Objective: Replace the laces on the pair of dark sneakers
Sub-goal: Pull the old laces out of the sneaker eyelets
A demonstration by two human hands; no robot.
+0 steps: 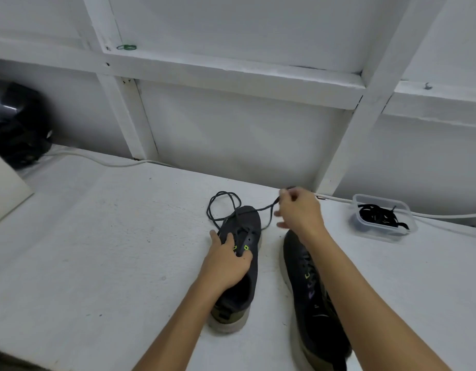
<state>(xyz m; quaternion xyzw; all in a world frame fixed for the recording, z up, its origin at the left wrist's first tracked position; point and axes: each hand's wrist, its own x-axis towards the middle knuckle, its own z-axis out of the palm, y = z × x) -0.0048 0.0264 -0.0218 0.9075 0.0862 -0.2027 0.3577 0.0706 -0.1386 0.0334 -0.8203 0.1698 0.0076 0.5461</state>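
Two dark sneakers with pale soles lie on the white table, toes pointing away from me. My left hand (226, 259) rests on the tongue of the left sneaker (239, 263), its fingers curled over the eyelet rows near the green loops. A dark lace (223, 207) runs from the front eyelets, loops on the table beyond the toe and stretches right to my right hand (298, 210), which pinches it above the table. The right sneaker (309, 293) lies beside, partly hidden under my right forearm, its laces still threaded.
A clear plastic tub (384, 218) with black laces stands at the right by the wall. A white cable (103, 160) runs along the table's back edge. A black helmet (16, 124) and a pale board (6, 188) sit at the far left.
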